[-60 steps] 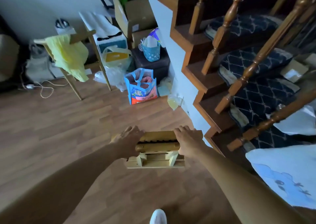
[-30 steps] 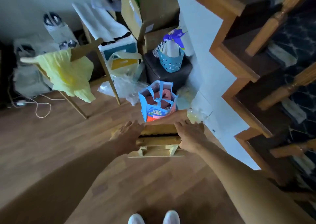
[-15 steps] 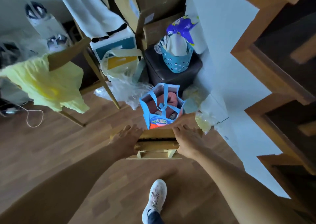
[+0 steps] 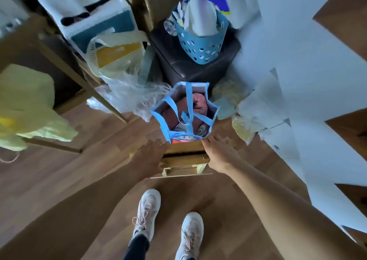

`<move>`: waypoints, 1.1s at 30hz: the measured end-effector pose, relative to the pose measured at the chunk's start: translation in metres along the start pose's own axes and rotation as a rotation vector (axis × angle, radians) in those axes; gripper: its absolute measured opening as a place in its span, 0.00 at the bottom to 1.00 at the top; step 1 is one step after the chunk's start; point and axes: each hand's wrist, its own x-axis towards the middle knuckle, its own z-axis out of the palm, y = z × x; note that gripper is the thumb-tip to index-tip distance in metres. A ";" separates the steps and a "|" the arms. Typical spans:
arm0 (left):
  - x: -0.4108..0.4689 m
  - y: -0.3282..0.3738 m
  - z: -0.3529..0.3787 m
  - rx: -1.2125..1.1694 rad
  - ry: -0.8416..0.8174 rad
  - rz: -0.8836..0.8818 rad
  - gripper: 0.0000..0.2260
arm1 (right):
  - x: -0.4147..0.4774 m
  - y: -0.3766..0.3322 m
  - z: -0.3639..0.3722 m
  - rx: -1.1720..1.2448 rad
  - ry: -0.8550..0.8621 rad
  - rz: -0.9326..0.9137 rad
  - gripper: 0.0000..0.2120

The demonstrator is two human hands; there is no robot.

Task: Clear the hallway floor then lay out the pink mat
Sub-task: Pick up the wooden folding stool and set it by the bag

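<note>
Left hand, right hand around stool

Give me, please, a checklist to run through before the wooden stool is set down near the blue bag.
1. Left grip on the wooden stool: ok, holds its left end.
2. Right grip: ok, holds the right end.
3. Stool level: ok, roughly.
4. Gap to the blue bag: cannot tell; they overlap in view.
5. Floor beneath the stool: cannot tell, hidden.
6. Shoes clear of the stool: ok, behind it.
</note>
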 end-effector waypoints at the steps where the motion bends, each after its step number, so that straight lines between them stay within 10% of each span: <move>1: 0.013 -0.005 0.007 0.002 -0.002 0.005 0.37 | 0.012 0.003 0.007 0.002 0.001 0.012 0.31; 33: 0.184 -0.085 0.018 0.056 -0.044 0.111 0.36 | 0.175 0.016 0.065 0.135 0.097 0.227 0.29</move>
